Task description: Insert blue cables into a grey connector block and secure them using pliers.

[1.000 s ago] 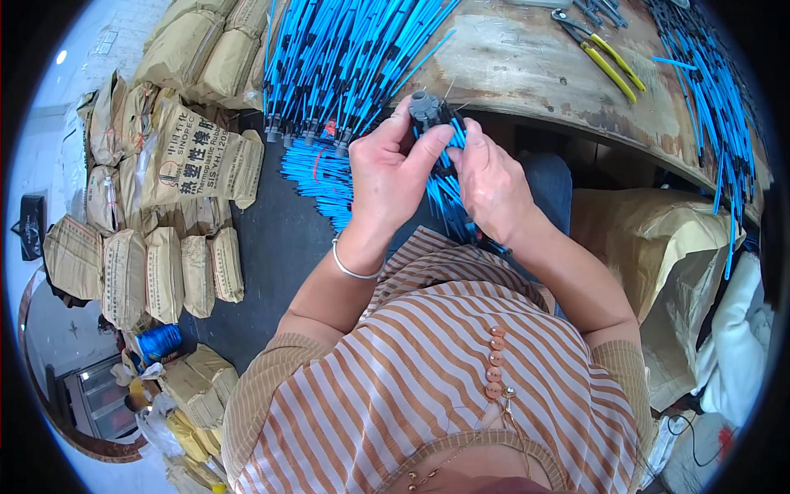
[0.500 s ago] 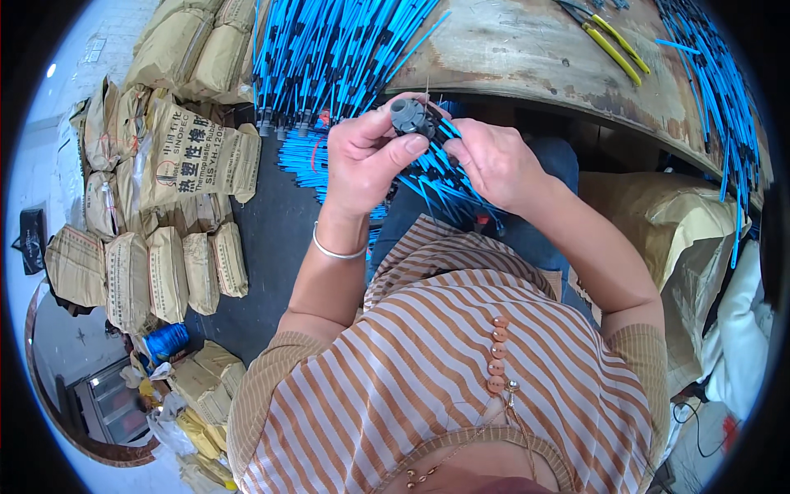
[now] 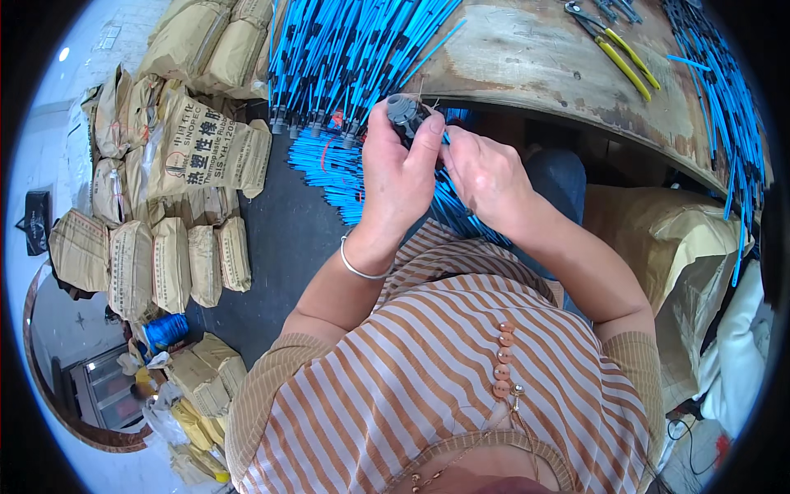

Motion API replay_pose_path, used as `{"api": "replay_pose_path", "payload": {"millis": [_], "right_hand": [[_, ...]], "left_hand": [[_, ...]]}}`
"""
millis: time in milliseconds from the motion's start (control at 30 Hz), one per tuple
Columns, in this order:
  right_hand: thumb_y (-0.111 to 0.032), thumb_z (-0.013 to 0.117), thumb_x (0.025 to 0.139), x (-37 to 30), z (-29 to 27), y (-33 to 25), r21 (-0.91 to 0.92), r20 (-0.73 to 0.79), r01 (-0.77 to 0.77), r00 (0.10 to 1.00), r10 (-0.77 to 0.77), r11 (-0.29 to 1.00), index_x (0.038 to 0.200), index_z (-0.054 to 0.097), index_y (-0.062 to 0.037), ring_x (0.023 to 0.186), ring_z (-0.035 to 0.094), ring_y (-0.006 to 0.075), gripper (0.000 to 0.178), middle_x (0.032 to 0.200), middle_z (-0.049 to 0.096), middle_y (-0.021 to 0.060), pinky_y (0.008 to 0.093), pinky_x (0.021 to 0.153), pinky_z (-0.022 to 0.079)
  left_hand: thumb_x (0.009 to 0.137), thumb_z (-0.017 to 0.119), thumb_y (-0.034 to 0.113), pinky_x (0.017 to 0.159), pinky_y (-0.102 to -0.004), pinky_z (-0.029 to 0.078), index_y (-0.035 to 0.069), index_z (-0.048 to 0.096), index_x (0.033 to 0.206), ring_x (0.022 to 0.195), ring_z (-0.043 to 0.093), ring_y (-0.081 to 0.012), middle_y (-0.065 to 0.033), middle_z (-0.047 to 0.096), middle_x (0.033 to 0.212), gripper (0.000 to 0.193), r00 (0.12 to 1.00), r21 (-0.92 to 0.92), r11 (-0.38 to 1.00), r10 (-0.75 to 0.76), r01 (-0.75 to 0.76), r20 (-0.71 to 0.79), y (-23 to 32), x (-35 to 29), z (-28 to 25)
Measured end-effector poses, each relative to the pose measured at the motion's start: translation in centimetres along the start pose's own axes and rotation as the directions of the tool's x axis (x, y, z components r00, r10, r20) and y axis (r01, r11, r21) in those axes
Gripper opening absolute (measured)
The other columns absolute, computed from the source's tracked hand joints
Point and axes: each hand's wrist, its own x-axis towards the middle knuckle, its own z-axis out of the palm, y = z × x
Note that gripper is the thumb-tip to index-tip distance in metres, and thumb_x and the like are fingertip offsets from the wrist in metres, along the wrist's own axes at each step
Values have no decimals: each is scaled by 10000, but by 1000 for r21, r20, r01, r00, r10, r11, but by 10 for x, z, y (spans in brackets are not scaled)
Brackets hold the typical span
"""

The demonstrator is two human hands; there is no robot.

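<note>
My left hand is closed around a dark grey, round, ribbed plastic fitting, its thumb pressed along the side. A thin wire-like strand sticks up beside the fitting. Close against it, my right hand is closed with its fingers curled in a pinch. A short bit of blue tube shows at those fingertips; most of what they grip is hidden. Below both hands, many thin blue tubes with black pieces lie in a bundle over my lap.
A thick bundle of blue tubes lies on the worn wooden table, another at its right end. Yellow-handled pliers rest there. Brown paper sacks are stacked left; a large brown paper bag stands right.
Both hands, with the fitting, sit slightly further right in view. My left hand has turned, its thumb now lying up along the fitting. The whole view has shifted slightly.
</note>
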Motion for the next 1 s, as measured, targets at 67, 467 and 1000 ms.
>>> {"api": "replay_pose_path", "payload": {"millis": [67,467,1000], "right_hand": [[-58,625,809,-5,-2,-2,82,-59,10,998,-5,997,879,531,9,515,541,245,134,651,558,90,356,487,442],[8,592,819,-13,-24,8,639,145,-187,982,123,746,835,577,13,552,443,190,22,653,517,70,295,531,390],[21,581,816,-7,1,9,478,92,-149,989,120,866,803,564,3,542,474,213,28,690,548,85,312,532,402]], "left_hand": [[844,557,32,770,-310,473,-7,459,1122,814,580,-214,-129,589,931,298,998,-59,997,45,-41,53,1,1,-3],[796,588,-9,804,-338,480,9,441,1141,876,576,-232,-144,588,968,375,839,-330,909,376,-254,392,-11,8,-25],[775,583,-32,731,-296,495,10,498,1017,773,610,-204,-128,625,847,259,978,-269,952,179,-145,108,-11,5,-12]]}}
